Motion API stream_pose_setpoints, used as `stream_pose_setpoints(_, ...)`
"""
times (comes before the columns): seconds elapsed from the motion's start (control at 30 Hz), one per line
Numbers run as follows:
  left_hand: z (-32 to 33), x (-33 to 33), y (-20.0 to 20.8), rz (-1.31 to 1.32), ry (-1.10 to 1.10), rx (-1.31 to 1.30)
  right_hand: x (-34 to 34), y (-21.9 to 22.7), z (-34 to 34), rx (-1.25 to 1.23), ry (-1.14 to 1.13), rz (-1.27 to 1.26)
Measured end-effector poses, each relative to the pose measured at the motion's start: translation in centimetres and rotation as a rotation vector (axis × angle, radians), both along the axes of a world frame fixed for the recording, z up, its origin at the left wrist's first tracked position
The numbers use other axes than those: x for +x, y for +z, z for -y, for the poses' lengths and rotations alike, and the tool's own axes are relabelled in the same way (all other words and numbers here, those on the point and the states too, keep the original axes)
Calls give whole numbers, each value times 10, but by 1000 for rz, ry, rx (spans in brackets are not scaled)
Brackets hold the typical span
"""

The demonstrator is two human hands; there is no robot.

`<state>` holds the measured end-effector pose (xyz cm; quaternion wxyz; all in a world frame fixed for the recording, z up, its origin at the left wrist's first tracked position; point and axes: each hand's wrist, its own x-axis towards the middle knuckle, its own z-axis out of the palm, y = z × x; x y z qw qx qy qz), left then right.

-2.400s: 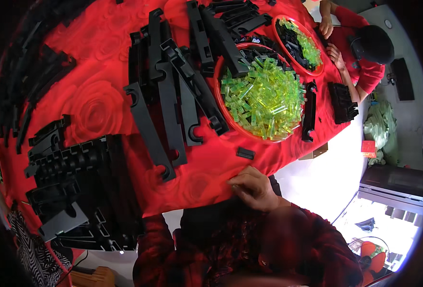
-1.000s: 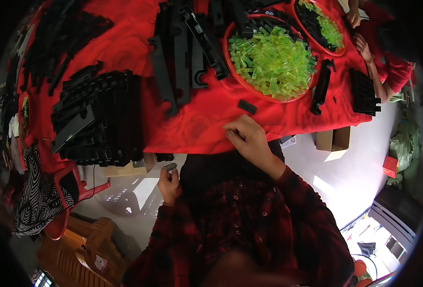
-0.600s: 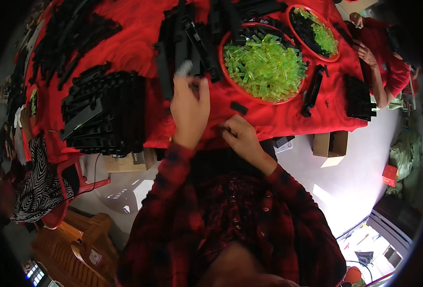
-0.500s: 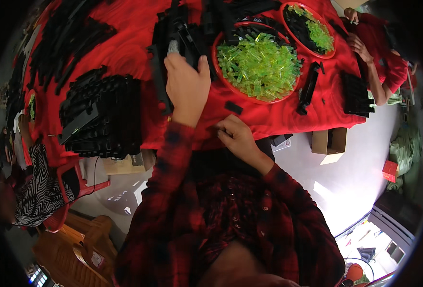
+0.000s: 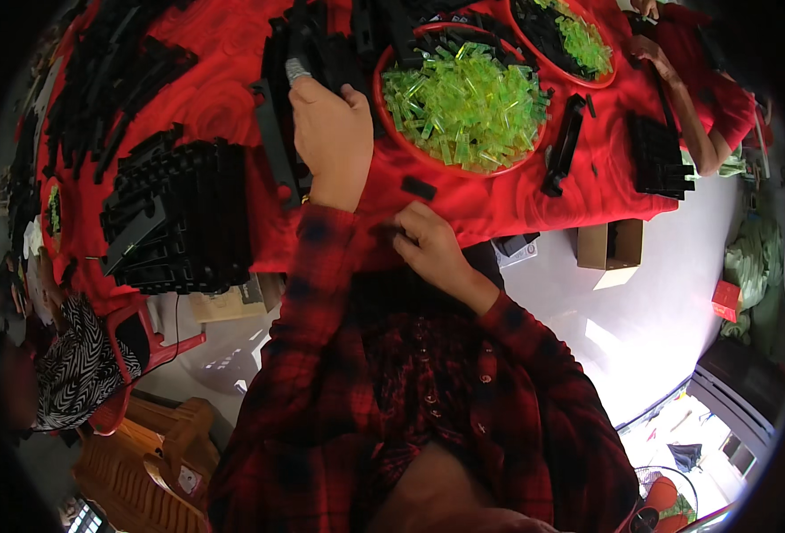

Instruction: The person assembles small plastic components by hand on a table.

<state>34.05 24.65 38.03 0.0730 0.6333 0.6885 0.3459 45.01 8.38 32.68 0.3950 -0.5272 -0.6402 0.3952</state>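
My left hand (image 5: 332, 138) reaches forward over a pile of long black plastic strips (image 5: 317, 44). Its thumb stands apart from the stretched fingers, and a grey wrap shows around one fingertip; the other tips are partly hidden. I see nothing held in it. Close to the table's front edge, my right hand (image 5: 432, 249) has its fingers curled together; whatever they hold, if anything, is too dark to make out. A small black piece (image 5: 419, 187) lies on the red cloth just beyond it. To the right of my left hand sits a red basin (image 5: 382, 111) heaped with yellow-green translucent pieces (image 5: 468, 107).
A stack of black plastic parts (image 5: 179, 218) stands at left, with loose black strips (image 5: 117, 98) behind. A second basin (image 5: 607, 80), a black strip (image 5: 565, 147) and another black stack (image 5: 654, 155) are at right. People sit at both sides. An open cardboard box (image 5: 607, 253) is on the floor.
The whole view has shifted slightly, so the table things sit higher and a little left. My left hand stays over the black strips, and my right hand remains curled near the edge.
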Motion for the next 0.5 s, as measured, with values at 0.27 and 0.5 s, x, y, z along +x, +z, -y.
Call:
stream_pose_setpoints(0.27, 45, -54, 20, 1255, -302, -312, -2, 8, 2, -71, 7, 4)
stream_pose_setpoints(0.5, 84, -71, -6, 1665, -430, -626, 34, 39, -14, 175, -274, -2)
